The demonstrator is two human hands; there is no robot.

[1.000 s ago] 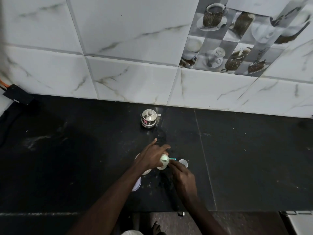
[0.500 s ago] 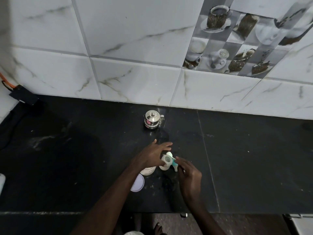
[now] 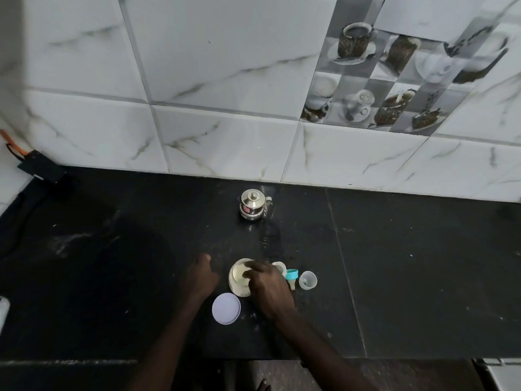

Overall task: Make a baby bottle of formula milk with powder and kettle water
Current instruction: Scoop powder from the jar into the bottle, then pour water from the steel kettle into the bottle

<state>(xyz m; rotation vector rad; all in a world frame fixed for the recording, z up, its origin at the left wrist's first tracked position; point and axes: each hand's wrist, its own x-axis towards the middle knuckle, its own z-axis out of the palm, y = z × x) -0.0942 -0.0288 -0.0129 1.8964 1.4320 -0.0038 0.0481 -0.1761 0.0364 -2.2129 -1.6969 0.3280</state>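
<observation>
Two hands near the powder tub (image 3: 238, 280) mid-desk: right hand (image 3: 267, 289) dips curled fingers into it, grip unclear; left hand (image 3: 200, 279) sits empty, loosely open, just left. Bottle (image 3: 280, 268) stands right behind.

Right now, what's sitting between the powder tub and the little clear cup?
In the head view, the baby bottle and its teal teat ring lie between the powder tub and the clear cup.
</observation>
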